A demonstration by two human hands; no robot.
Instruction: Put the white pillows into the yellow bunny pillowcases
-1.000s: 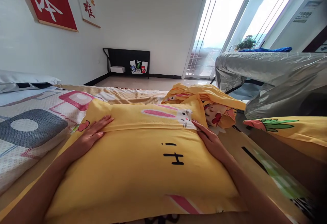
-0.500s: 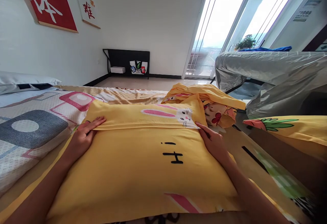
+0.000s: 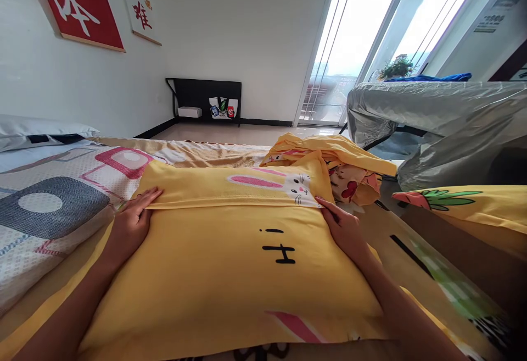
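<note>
A yellow pillow [image 3: 197,262] lies flat in front of me, with "Hi" and a pink stripe printed on its case. Across its far end runs a flap with a white rabbit face and pink ears [image 3: 294,188]. My left hand [image 3: 134,218] rests over the left edge, its fingers stretched along the flap's hem and touching the cloth. On the opposite side, my right hand [image 3: 340,226] has its fingers closed at the flap's right corner, beside the rabbit's chin. The underside of the right fingers is hidden.
A patterned quilt [image 3: 78,207] lies to the left. Bunched yellow cloth [image 3: 329,149] sits beyond the pillow, and another yellow piece with a carrot print [image 3: 486,207] is at right. Farther off are a silver-covered piece of furniture [image 3: 436,108] and a black shelf [image 3: 197,94].
My left hand has slid slightly left along the flap's hem, toward the pillow's edge. My right hand and the pillow have stayed nearly still.
</note>
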